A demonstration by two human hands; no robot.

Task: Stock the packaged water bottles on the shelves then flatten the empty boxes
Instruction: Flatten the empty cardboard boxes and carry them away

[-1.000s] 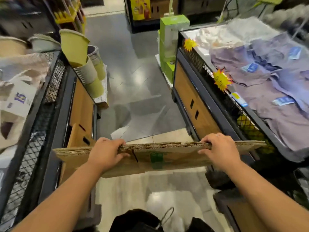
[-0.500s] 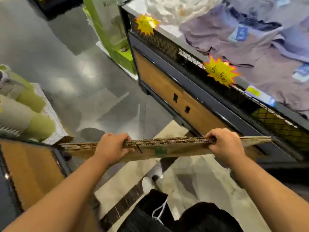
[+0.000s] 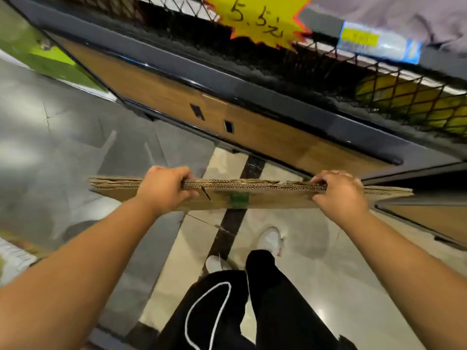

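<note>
**Flattened cardboard held in both hands, mid-aisle**

- Task thing: stack of flattened brown corrugated cardboard boxes (image 3: 252, 197). It is off the floor at arm's length in front of the person, long edge up and roughly level. Fluted edges of several layers show along the top. Small green print mark (image 3: 238, 200) on the near face, about mid-span.
- Left hand (image 3: 161, 189): clamped over the top edge near the left end, fingers curled over the far side, thumb on the near face.
- Right hand (image 3: 340, 194): same grip near the right end, fingers wrapped over the top edge. A short length of cardboard sticks out past each hand.
- Just beyond the stack: dark-framed display bin with a wood-look side panel (image 3: 265, 137) and black wire mesh (image 3: 379, 69) above it. The cardboard isn't touching it.
- A yellow starburst price tag (image 3: 257, 18) (handwritten "5.5") hangs on the mesh. Grey folded garments (image 3: 404, 11) lie on top at the upper right.
- Below: glossy grey and cream tiled floor (image 3: 63, 137), plus the person's black trousers (image 3: 278, 299) with a white drawstring (image 3: 209, 311) and white shoes (image 3: 270, 239).
- Frame edges are motion-blurred, and the green item at top left is unreadable.
</note>
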